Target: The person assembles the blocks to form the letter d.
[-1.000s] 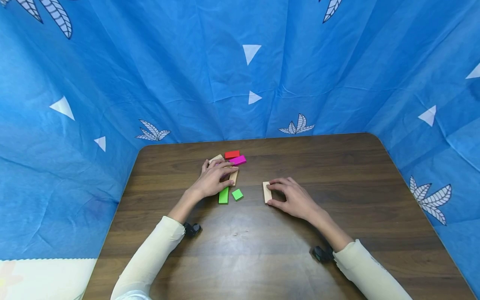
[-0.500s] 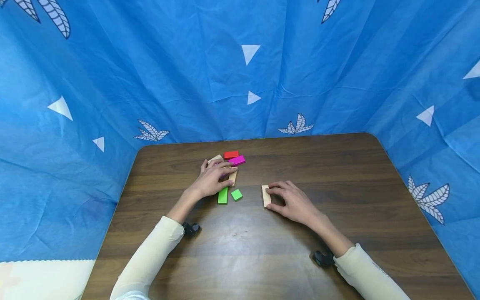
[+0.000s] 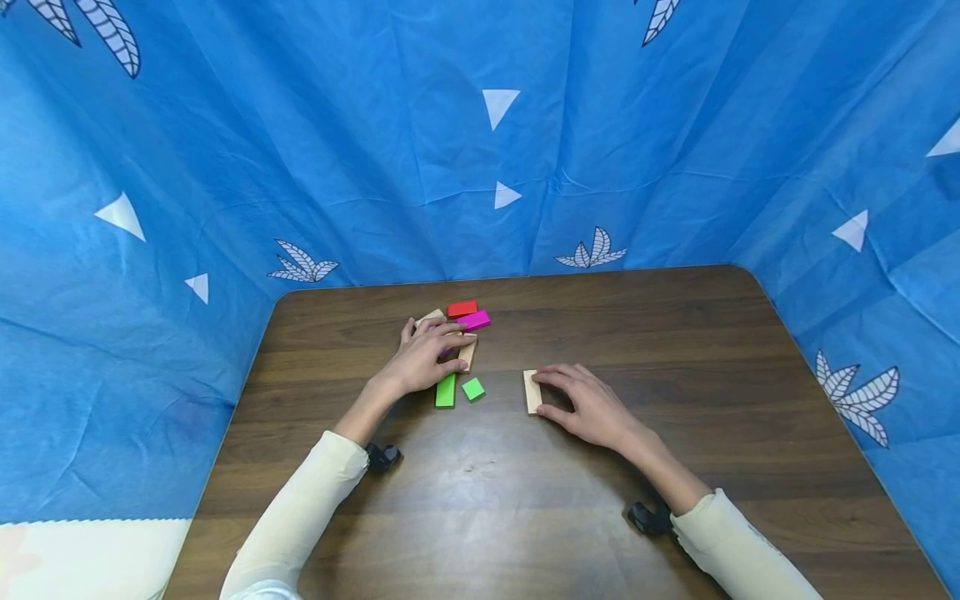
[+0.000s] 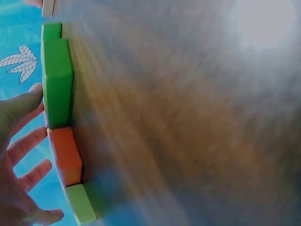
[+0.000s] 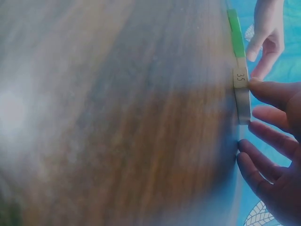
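Much tabletop (image 3: 712,358) separates right hand (image 3: 588,404), pinching a pale block (image 3: 531,393), from the right edge (image 3: 840,427), left hand (image 3: 422,361) spread over other blocks (image 3: 446,392).

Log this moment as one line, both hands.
left hand: over block cluster | right hand: gripping pale wooden block | small green block: between hands

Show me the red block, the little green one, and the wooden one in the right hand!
Red block (image 3: 462,309): head view, middle of its visible red face.
Little green block (image 3: 473,389): head view, middle of its top.
Wooden block (image 3: 532,394): head view, its pale top face.
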Demonstrator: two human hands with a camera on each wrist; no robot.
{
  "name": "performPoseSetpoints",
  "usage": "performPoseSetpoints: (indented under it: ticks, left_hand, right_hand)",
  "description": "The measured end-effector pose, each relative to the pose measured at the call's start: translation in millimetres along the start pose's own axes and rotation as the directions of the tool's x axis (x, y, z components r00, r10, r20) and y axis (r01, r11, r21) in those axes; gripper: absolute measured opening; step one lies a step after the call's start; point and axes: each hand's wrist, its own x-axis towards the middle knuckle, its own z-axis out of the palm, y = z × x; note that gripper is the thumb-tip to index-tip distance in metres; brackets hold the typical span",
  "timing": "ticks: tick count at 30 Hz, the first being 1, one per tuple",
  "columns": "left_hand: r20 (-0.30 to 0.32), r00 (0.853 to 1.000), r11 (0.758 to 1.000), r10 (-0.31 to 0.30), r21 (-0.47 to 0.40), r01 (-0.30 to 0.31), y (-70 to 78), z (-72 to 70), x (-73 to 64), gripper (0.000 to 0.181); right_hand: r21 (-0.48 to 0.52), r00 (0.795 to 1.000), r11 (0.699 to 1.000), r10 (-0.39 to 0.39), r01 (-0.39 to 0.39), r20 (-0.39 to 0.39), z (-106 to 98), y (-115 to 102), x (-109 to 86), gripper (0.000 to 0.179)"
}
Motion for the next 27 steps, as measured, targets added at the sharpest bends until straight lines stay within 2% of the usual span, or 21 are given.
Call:
performPoseSetpoints:
  ticks: [9,17,21,27]
  left_hand:
    - [0.053,0.998,0.999,0.034,-0.012,-0.033,-3.5,-4.8,-1.1,0.051]
    - [0.029,0.998,0.998,0.052,0.017,-0.053,2.9,-2.6,6.6,0.063]
    - [0.037,0.998,0.998,0.045,0.040,-0.046,1.9,-2.6,9.3,0.064]
    - [0.037,0.999,0.999,0.034,0.018,-0.035,0.7,-4.4,12.1,0.067]
  right_hand:
    - [-0.010,1.000,1.000,0.004,-0.003,0.022,-0.1,0.3,-1.0,0.052]
    - [-0.020,0.999,1.000,0.016,-0.015,0.031,-0.9,0.3,-0.9,0.053]
    - [-0.019,0.999,1.000,0.015,-0.014,0.037,-1.3,0.1,-0.5,0.053]
    - [-0.020,0.999,1.000,0.015,-0.014,0.041,-2.2,0.1,-0.2,0.052]
